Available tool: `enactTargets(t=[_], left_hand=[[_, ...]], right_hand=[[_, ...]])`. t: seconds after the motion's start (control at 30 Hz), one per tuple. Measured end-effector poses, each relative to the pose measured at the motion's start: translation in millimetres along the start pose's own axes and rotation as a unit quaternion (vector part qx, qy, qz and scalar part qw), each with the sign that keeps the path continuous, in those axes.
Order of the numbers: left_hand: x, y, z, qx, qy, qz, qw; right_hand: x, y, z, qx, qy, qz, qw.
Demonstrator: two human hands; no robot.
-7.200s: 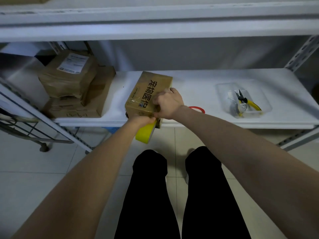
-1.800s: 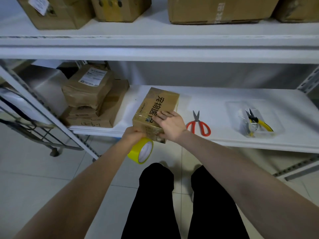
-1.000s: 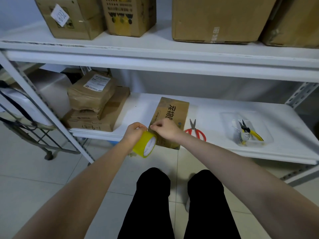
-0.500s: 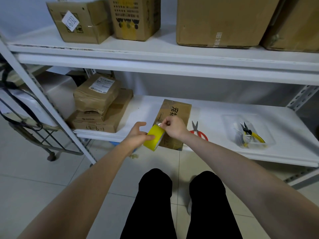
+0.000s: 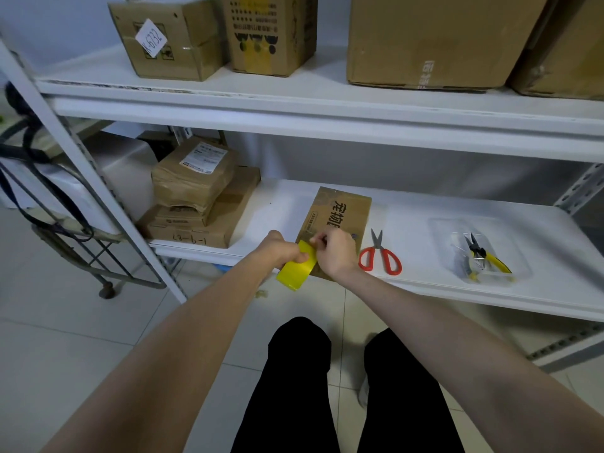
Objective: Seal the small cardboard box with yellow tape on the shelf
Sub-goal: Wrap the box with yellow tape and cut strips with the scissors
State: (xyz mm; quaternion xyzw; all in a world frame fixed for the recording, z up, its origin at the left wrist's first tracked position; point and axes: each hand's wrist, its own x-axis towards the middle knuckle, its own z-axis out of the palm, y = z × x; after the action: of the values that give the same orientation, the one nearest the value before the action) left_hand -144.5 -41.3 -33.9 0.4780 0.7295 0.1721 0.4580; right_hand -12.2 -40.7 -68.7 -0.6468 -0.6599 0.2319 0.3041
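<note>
A small brown cardboard box [image 5: 338,214] with black printed characters lies on the white lower shelf [image 5: 425,289], near its front edge. My left hand [image 5: 277,250] grips a roll of yellow tape [image 5: 295,271] just in front of the box's near end. My right hand [image 5: 335,251] pinches the loose tape end at the top of the roll, fingertips over the box's near edge. Both hands hide the box's front part.
Red-handled scissors [image 5: 380,256] lie right of the box. A clear tray [image 5: 510,230] holding yellow-handled pliers [image 5: 483,255] sits further right. Stacked brown parcels [image 5: 196,197] stand at the shelf's left. Large cartons [image 5: 434,40] fill the upper shelf. A wheeled cart [image 5: 75,230] stands at left.
My right hand left the box top and came to the roll, now pinching its end. My left hand raised the roll in front of the box. The view tilted upward.
</note>
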Motion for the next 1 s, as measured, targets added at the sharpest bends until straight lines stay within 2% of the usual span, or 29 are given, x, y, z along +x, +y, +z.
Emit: enactTargets(t=[0.13, 0.27, 0.37, 0.53, 0.7, 1.0], left_hand=[[4.7, -16.2, 9.2, 0.005, 0.029, 0.000, 1.000], [5.7, -17.6, 3.0, 0.033, 0.018, 0.027, 0.999], [6.5, -20.7, -3.3, 0.001, 0.016, 0.071, 0.997], [12.2, -31.9, 8.9, -0.029, -0.025, 0.077, 0.996], [19.2, -27.4, 10.6, -0.072, -0.008, 0.047, 0.996], [40.5, -14.5, 14.5, -0.055, -0.025, -0.008, 0.998]], right_hand=[[13.6, -6.2, -2.3, 0.059, 0.036, 0.062, 0.996], [27.6, -12.1, -9.7, 0.009, -0.013, 0.015, 1.000], [33.6, -12.0, -15.9, 0.017, -0.007, 0.009, 1.000], [38.7, -5.4, -13.1, 0.022, 0.004, 0.016, 1.000], [50.8, 0.3, -18.3, -0.009, -0.008, 0.024, 1.000], [70.7, 9.2, -6.7, -0.070, -0.044, 0.023, 0.996]])
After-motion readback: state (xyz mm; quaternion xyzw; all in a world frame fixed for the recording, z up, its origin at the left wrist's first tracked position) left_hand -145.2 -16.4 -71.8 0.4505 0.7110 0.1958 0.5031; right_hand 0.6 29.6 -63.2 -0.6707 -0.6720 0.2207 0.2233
